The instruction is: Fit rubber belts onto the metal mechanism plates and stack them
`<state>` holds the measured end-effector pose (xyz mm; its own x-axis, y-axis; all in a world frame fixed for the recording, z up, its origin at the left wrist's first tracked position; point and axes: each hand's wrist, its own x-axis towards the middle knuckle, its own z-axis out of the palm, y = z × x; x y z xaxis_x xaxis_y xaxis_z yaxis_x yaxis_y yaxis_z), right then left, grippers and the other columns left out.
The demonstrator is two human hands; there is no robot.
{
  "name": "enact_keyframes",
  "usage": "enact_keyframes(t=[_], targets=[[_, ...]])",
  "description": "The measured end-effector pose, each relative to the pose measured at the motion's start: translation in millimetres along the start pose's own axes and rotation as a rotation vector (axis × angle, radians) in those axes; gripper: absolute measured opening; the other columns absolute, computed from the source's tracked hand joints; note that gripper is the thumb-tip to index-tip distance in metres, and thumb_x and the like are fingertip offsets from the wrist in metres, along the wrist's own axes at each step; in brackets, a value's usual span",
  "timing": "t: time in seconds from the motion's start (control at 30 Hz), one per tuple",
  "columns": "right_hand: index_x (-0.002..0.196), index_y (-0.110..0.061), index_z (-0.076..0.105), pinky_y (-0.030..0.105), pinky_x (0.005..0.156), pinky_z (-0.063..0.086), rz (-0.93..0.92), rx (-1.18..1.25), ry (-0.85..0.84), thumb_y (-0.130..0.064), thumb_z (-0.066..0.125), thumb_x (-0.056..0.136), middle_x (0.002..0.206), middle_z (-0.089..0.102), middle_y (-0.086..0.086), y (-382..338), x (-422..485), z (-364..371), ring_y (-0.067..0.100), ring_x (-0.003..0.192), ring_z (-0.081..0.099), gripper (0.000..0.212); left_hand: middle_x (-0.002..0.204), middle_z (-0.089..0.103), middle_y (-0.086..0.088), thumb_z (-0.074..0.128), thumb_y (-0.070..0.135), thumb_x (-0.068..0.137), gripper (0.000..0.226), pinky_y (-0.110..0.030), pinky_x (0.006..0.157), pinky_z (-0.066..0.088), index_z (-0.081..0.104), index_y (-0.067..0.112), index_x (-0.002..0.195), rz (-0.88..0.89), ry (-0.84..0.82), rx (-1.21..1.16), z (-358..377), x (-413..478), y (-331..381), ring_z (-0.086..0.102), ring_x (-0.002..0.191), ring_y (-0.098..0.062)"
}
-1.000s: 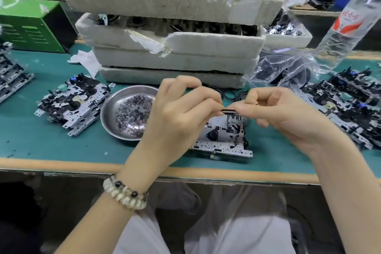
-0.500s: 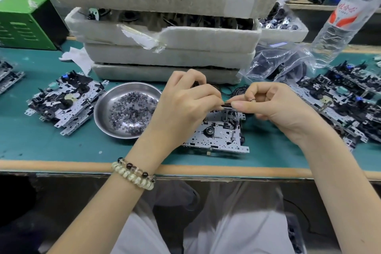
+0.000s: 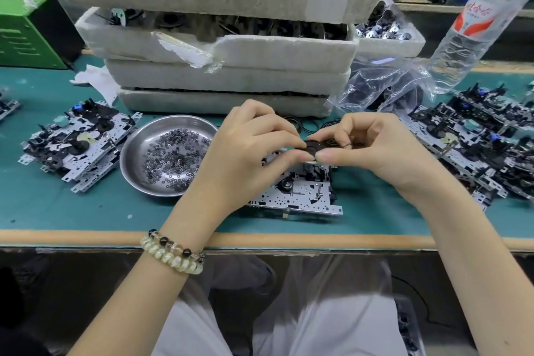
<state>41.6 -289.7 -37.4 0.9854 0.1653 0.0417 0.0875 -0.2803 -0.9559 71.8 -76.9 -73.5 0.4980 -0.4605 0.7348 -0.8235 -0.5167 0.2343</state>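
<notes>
Centrally, two bare hands meet just above a teal workbench mat point(image 3: 43, 205). The left hand point(image 3: 254, 147) and the right hand point(image 3: 372, 150) both pinch a small black round disc point(image 3: 310, 147) between thumb and fingertips. The thumb tips almost touch beneath it, and the remaining fingers are curled. Whether a belt sits on the disc cannot be told. A bracelet of pale and dark beads point(image 3: 173, 254) circles the left wrist.

Directly below the hands, flat on the mat, lies a silver perforated metal mechanism plate point(image 3: 300, 196) carrying a small black wheel and dark fittings. The left hand hides its left part. Just beyond the fingers, thin black rubber belts point(image 3: 299, 124) lie loose on the mat.

Left of the plate sits a round shiny steel bowl point(image 3: 133, 170) holding many tiny dark rings. Farther left is a stack of similar assembled plates point(image 3: 75, 147), and a larger group of plates point(image 3: 476, 141) fills the right side.

Along the far side stand stacked white foam trays point(image 3: 231, 78), a crumpled clear plastic bag point(image 3: 381, 87), a clear water bottle with a red label point(image 3: 479, 23) at far right, and a green metal box point(image 3: 23, 32) at far left.
</notes>
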Motion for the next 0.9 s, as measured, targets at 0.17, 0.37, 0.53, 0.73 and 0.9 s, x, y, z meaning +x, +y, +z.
enact_keyframes(t=[0.17,0.37,0.53,0.73,0.9], targets=[[0.062,-0.013,0.049,0.043,0.069,0.046,-0.105,-0.115,0.13,-0.029,0.086,0.065,0.097,0.076,-0.01,10.0,-15.7,9.0,0.031,0.072,0.057,0.041,0.102,0.074,0.003,0.057,0.028,0.1,0.028,-0.035,0.089,0.051,0.077,0.008,0.103,-0.175,-0.085,-0.24,0.7,-6.8,3.0,0.066,0.098,-0.017],[0.06,-0.02,0.052,0.019,0.071,0.037,-0.107,-0.332,0.245,-0.034,0.085,0.066,0.088,0.074,-0.022,10.4,-23.9,21.7,-0.002,0.074,0.058,0.037,0.107,0.073,0.001,0.053,0.03,0.1,0.033,-0.033,0.093,0.049,0.079,0.01,0.104,-0.233,-0.158,-0.307,0.8,-6.1,1.4,0.065,0.104,-0.013],[0.057,-0.024,0.049,0.026,0.083,0.043,-0.035,-0.419,0.365,-0.034,0.085,0.067,0.085,0.073,-0.022,10.2,-31.3,35.8,0.008,0.093,0.064,0.038,0.11,0.07,0.012,0.049,0.041,0.1,0.035,-0.03,0.099,0.043,0.081,0.024,0.101,-0.368,-0.269,-0.366,3.9,-6.2,3.4,0.06,0.109,-0.008],[0.071,-0.02,0.058,0.015,0.085,0.03,-0.151,-0.676,0.467,-0.042,0.071,0.081,0.104,0.061,-0.005,10.6,-51.8,73.4,0.02,0.097,0.052,0.028,0.124,0.067,0.017,0.021,0.052,0.1,0.058,-0.027,0.11,0.032,0.077,0.036,0.104,-0.473,-0.323,-0.459,4.6,-5.2,3.7,0.049,0.123,0.0],[0.085,-0.017,0.065,0.031,0.087,0.038,-0.27,-0.736,0.532,-0.046,0.06,0.088,0.115,0.057,-0.001,12.1,-65.6,105.2,0.02,0.096,0.042,0.03,0.137,0.058,0.026,0.016,0.054,0.098,0.062,-0.042,0.117,0.026,0.076,0.04,0.101,-0.536,-0.365,-0.461,4.9,-4.9,5.7,0.037,0.135,0.003]])
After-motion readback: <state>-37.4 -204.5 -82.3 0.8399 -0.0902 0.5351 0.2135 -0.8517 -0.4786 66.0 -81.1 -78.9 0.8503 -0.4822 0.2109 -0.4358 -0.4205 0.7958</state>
